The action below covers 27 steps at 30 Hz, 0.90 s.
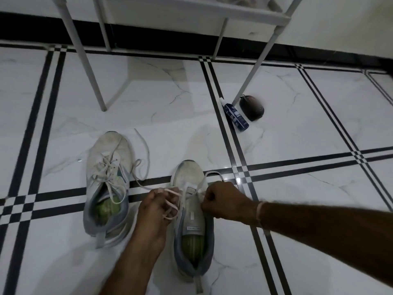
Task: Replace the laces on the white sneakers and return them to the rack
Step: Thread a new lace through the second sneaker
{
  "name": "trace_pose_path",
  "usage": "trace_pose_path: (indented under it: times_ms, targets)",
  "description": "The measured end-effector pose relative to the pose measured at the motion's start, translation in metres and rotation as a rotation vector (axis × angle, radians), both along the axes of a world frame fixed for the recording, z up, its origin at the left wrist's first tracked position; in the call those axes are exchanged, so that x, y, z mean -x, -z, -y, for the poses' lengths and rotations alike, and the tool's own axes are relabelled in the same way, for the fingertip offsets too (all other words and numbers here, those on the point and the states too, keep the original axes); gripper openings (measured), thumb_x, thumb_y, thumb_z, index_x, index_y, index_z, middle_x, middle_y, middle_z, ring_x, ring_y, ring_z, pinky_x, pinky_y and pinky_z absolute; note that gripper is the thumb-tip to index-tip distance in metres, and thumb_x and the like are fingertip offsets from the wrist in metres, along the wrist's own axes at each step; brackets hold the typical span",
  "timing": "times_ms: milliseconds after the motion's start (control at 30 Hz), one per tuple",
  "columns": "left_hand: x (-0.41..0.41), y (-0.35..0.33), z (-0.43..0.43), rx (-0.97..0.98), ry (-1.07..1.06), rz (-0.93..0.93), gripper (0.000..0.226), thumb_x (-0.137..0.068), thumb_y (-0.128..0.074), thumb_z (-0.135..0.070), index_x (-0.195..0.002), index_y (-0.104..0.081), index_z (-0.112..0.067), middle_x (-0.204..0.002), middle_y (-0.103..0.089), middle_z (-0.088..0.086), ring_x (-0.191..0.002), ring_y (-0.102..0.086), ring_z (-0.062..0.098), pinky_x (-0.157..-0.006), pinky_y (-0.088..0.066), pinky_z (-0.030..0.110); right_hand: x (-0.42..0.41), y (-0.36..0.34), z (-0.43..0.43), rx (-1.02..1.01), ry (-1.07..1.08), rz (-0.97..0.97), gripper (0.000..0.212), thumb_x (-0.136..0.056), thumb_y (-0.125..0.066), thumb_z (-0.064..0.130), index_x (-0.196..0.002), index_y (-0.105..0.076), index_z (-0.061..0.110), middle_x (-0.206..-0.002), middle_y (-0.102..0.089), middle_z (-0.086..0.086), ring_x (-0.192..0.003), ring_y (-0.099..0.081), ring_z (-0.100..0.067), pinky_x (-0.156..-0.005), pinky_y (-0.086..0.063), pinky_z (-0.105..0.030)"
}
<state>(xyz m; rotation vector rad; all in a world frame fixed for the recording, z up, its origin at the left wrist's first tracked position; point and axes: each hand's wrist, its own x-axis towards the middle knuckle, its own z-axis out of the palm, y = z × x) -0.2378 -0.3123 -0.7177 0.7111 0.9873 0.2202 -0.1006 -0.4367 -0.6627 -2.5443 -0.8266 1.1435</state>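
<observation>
White sneakers, pair, head view: both stand on the marble-patterned floor (319, 128) in front of the rack (256, 69), toes pointing toward it and heels toward the person. Left sneaker (106, 154): nearer the rack, below its left front leg; loosely laced, its lace ends (141, 145) trailing over the tiles on the side toward the other shoe; green insole visible inside. Right sneaker (192, 220): farther from the rack, grey tongue exposed, green insole visible at the heel opening. Lace (172, 207) of this shoe: pale strands run across the eyelet area, with one loop arching past the toe side. Left hand (156, 206): fingers curled, gripping several strands of that lace at the shoe's left edge. Right hand (223, 202): closed in a fist, pinching the lace at the shoe's right edge; a pale band (259, 213) circles its wrist. Spray bottle (236, 114), blue with white cap: lying on the floor just beside the rack's right front leg. Dark rounded object (252, 107): on the other side of the same leg, close to it; what it is cannot be told.
</observation>
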Motion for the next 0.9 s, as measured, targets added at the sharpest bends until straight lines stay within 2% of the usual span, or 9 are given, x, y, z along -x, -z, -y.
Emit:
trace_pose_path:
  times_ms: [100, 200, 300, 400, 500, 667, 733, 833, 900]
  targets:
    - [0.002, 0.000, -0.003, 0.297, -0.247, 0.221, 0.027, -0.107, -0.038, -0.015, -0.093, -0.061, -0.009, -0.085, -0.076, 0.007, -0.073, -0.075, 0.016, -0.079, -0.061, 0.035, 0.007, 0.016, -0.007, -0.065, 0.046, 0.044, 0.015, -0.092, -0.073, 0.019, -0.092, -0.073, 0.004, -0.075, -0.061, 0.005, -0.069, -0.061, -0.009, -0.064, -0.050, -0.014]
    - [0.000, 0.004, -0.010, 0.272, -0.402, 0.231, 0.033, -0.106, -0.036, -0.013, -0.075, -0.045, -0.018, -0.059, -0.054, -0.003, -0.050, -0.057, 0.011, -0.078, -0.054, 0.038, 0.002, 0.025, -0.013, -0.118, 0.140, 0.024, 0.012, -0.089, -0.074, 0.014, -0.078, -0.073, 0.011, -0.076, -0.068, -0.002, -0.074, -0.069, -0.017, -0.064, -0.053, -0.020]
    - [-0.008, 0.013, -0.019, -0.018, -0.338, 0.063, 0.033, -0.106, -0.035, -0.008, -0.075, -0.039, -0.019, -0.056, -0.042, -0.003, -0.048, -0.039, 0.012, -0.057, -0.042, 0.029, 0.000, 0.020, -0.017, -0.214, 0.272, -0.149, 0.022, -0.089, -0.075, 0.011, -0.069, -0.070, 0.016, -0.072, -0.069, -0.002, -0.067, -0.067, -0.012, -0.057, -0.053, -0.018]
    - [-0.014, 0.007, -0.016, -0.499, -0.029, -0.194, 0.019, -0.107, -0.042, -0.020, -0.089, -0.051, -0.018, -0.078, -0.057, 0.004, -0.070, -0.056, 0.024, -0.067, -0.046, 0.037, 0.026, 0.022, -0.006, -0.268, 0.404, -0.083, 0.020, -0.092, -0.072, 0.022, -0.072, -0.071, 0.018, -0.074, -0.071, -0.001, -0.072, -0.070, -0.012, -0.070, -0.061, -0.029]
    - [-0.004, -0.002, -0.006, -0.898, 0.271, -0.235, 0.009, -0.100, -0.058, -0.021, -0.102, -0.050, -0.016, -0.094, -0.061, 0.004, -0.085, -0.059, 0.023, -0.071, -0.042, 0.034, 0.057, 0.033, 0.008, -0.310, 0.619, -0.031, 0.018, -0.089, -0.074, 0.025, -0.071, -0.072, 0.021, -0.074, -0.073, 0.000, -0.074, -0.071, -0.016, -0.076, -0.063, -0.042]
    - [0.008, 0.006, -0.007, -1.251, 0.499, -0.310, 0.015, -0.092, -0.072, -0.022, -0.094, -0.058, -0.016, -0.097, -0.055, 0.001, -0.085, -0.055, 0.017, -0.072, -0.044, 0.034, 0.046, 0.045, 0.001, -0.383, 0.603, -0.004, 0.017, -0.083, -0.078, 0.021, -0.068, -0.074, 0.015, -0.068, -0.072, -0.001, -0.068, -0.068, -0.010, -0.069, -0.059, -0.032]
    - [0.006, 0.002, -0.010, -1.088, 0.414, -0.239, 0.010, -0.096, -0.066, -0.020, -0.089, -0.061, -0.015, -0.089, -0.060, 0.002, -0.081, -0.057, 0.019, -0.071, -0.047, 0.033, 0.049, 0.045, 0.001, -0.375, 0.605, 0.059, 0.015, -0.083, -0.077, 0.021, -0.069, -0.073, 0.015, -0.069, -0.072, -0.001, -0.070, -0.068, -0.012, -0.069, -0.056, -0.030]
    - [0.006, -0.029, -0.030, -0.212, -0.099, 0.155, 0.026, -0.103, -0.049, -0.004, -0.082, -0.056, -0.017, -0.064, -0.056, -0.001, -0.061, -0.056, 0.016, -0.055, -0.050, 0.022, 0.053, 0.044, 0.007, -0.374, 0.643, 0.117, 0.011, -0.085, -0.076, 0.024, -0.078, -0.072, 0.016, -0.076, -0.071, 0.003, -0.075, -0.068, -0.012, -0.071, -0.055, -0.028]
    - [0.017, -0.028, -0.047, -0.161, -0.243, 0.207, 0.028, -0.102, -0.048, -0.003, -0.080, -0.053, -0.020, -0.056, -0.051, -0.007, -0.054, -0.051, 0.010, -0.052, -0.048, 0.018, 0.044, 0.048, 0.014, -0.383, 0.679, 0.159, 0.011, -0.086, -0.075, 0.024, -0.080, -0.073, 0.015, -0.076, -0.072, 0.004, -0.076, -0.068, -0.012, -0.070, -0.055, -0.026]
